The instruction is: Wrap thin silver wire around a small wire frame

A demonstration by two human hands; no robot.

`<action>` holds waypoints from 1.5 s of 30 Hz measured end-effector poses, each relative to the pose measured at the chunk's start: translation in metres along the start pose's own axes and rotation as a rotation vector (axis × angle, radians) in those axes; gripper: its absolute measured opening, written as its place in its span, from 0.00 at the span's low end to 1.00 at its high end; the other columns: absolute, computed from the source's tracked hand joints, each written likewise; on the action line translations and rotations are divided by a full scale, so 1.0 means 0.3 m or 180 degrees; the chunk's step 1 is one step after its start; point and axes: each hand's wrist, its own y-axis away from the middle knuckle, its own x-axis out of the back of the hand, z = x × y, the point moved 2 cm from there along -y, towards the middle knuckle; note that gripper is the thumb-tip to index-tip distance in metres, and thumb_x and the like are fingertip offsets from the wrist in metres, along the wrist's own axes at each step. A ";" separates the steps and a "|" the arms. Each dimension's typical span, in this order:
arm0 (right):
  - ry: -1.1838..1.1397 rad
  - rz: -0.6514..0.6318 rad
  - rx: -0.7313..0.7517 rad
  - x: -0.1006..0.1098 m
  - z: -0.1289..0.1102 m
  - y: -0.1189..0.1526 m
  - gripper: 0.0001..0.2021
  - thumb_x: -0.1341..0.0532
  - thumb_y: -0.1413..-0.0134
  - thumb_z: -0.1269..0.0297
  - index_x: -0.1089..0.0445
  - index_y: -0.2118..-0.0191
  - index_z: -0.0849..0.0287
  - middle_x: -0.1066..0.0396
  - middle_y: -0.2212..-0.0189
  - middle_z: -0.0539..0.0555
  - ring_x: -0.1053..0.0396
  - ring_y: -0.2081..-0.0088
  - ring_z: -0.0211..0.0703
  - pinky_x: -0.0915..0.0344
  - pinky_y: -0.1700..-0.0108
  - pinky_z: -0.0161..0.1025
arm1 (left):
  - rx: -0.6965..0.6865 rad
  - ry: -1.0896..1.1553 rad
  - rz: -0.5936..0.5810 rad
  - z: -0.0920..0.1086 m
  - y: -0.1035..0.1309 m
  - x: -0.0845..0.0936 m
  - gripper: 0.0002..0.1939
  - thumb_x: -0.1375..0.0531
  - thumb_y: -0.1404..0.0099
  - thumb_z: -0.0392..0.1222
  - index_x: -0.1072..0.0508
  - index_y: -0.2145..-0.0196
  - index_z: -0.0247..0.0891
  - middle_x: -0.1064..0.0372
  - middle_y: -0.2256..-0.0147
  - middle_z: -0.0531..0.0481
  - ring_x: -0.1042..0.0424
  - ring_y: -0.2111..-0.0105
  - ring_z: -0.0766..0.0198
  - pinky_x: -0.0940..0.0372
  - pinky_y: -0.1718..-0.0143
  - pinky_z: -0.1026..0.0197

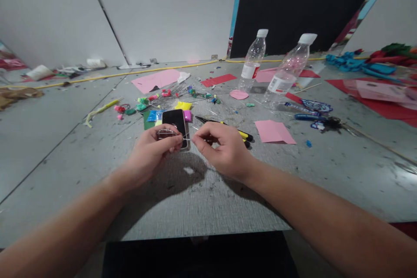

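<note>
forearms point(312, 200) closest; l hand point(159, 145) & r hand point(224, 145) both pinching thin strand point(186, 139) nr phone point(173, 117) — best keep grips close, tension light & even — avoids kinks.

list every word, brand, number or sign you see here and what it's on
No text is clear enough to quote.
Left bottle's label: red and white, print too blurred.
Right bottle's label: dark print, too blurred.
Blue-and-white patterned piece: any lettering too small to tell.
</note>
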 end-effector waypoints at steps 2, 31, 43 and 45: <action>0.0181 -0.0176 0.0345 0.020 -0.008 -0.007 0.10 0.38 0.36 0.64 0.31 0.70 0.54 0.29 0.71 0.52 0.33 0.65 0.45 0.31 0.56 0.47 | 0.0264 0.0061 -0.0211 -0.005 -0.003 -0.007 0.12 0.27 0.52 0.42 0.25 0.75 0.38 0.33 0.79 0.55 0.35 0.78 0.69 0.39 0.77 0.68; -0.1867 -0.0672 -0.2600 0.048 0.039 -0.024 0.11 0.29 0.42 0.59 0.24 0.68 0.61 0.31 0.78 0.48 0.37 0.80 0.32 0.48 0.81 0.30 | -0.1055 -0.1392 0.0348 0.018 -0.004 0.040 0.07 0.28 0.44 0.42 0.22 0.69 0.41 0.17 0.68 0.47 0.18 0.69 0.58 0.22 0.66 0.58; -0.1705 -0.0608 -0.2465 0.049 0.048 -0.027 0.15 0.23 0.50 0.58 0.28 0.71 0.58 0.32 0.79 0.45 0.39 0.79 0.31 0.45 0.78 0.31 | -0.1106 -0.1485 0.0088 0.024 -0.004 0.044 0.07 0.29 0.42 0.42 0.21 0.67 0.40 0.19 0.67 0.48 0.20 0.67 0.60 0.24 0.63 0.59; -0.1642 -0.0598 -0.2427 0.048 0.046 -0.026 0.15 0.23 0.51 0.57 0.28 0.71 0.58 0.32 0.79 0.45 0.38 0.79 0.32 0.44 0.78 0.31 | -0.1057 -0.1464 0.0061 0.021 -0.001 0.043 0.07 0.29 0.42 0.42 0.20 0.66 0.40 0.19 0.66 0.48 0.21 0.67 0.60 0.25 0.65 0.60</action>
